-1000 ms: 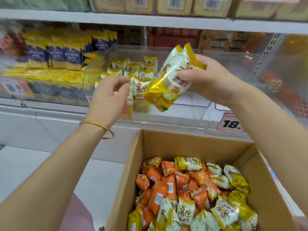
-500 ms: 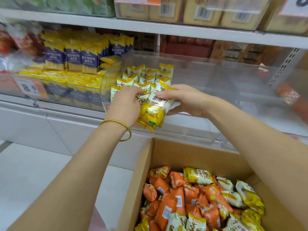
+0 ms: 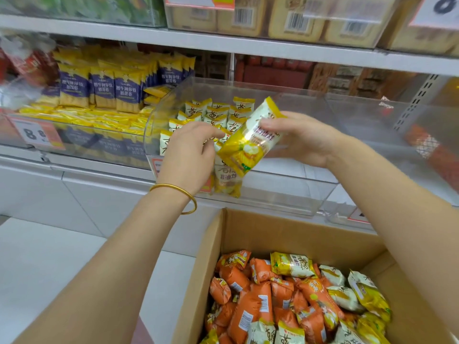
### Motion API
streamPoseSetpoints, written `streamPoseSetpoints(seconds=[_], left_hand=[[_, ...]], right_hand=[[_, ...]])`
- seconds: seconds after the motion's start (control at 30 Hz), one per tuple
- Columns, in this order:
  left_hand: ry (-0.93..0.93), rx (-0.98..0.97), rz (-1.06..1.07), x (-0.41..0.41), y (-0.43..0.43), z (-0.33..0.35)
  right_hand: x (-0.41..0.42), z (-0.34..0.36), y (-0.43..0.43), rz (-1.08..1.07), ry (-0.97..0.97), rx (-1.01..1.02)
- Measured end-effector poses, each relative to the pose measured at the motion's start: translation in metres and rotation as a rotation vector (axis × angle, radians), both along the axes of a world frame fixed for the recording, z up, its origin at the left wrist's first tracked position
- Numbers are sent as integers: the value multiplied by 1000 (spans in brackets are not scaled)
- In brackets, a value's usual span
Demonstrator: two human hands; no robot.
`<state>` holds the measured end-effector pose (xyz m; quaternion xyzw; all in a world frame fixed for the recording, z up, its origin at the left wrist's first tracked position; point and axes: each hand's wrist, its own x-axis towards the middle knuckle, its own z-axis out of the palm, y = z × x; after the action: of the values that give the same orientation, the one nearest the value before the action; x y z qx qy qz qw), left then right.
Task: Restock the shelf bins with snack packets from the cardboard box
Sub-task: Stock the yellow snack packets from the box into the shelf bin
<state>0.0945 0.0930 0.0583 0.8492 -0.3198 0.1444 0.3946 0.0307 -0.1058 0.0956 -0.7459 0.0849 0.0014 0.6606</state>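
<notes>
We hold one yellow and white snack packet (image 3: 248,140) in our right hand (image 3: 305,141). One fingertip presses on the side we can see. The other fingers go behind the packet, so the hand pinches it near its top half. The packet is up in the air, just over the front of the clear bin (image 3: 298,194) on the shelf. It is tilted. Its long way runs from up on the right to down on the left, and the low end points at our left hand (image 3: 188,155).

The left hand is just beside that low end, by the row of packets (image 3: 219,112) that stand in the bin. Its fingers curl toward the packet. We cannot tell if they pinch something or only touch, because the hand hides its own fingertips.

We think the next move is to stand the packet up and slip it into the row. The row lies down and to the left of the right hand's fingers, so the packet must go that way. The left hand is nearer the row and could hold the others back.

The cardboard box (image 3: 273,234) sits below, with many orange and yellow packets (image 3: 260,301) inside. We think a lot of the job is left.
</notes>
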Motion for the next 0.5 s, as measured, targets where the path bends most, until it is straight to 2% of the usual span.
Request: streamPoseSetpoints(seconds=[0.07,0.17,0.27,0.37,0.5], left_hand=[[-109,49,-27,4,-3,-4],[-233,284,-70,7,-8,-11],[-254,491,-66,4,-14,-14],[-239,560,-55,5,-20,-17],[-208,570,-41,6,-20,-24]], right_hand=[[-3,15,-11,-89,-36,10],[4,29,-24,-275,-79,-67],[32,21,-35,-503,-91,-311],[68,-5,-42,-650,51,-701],[106,-38,-58,-656,136,-785]])
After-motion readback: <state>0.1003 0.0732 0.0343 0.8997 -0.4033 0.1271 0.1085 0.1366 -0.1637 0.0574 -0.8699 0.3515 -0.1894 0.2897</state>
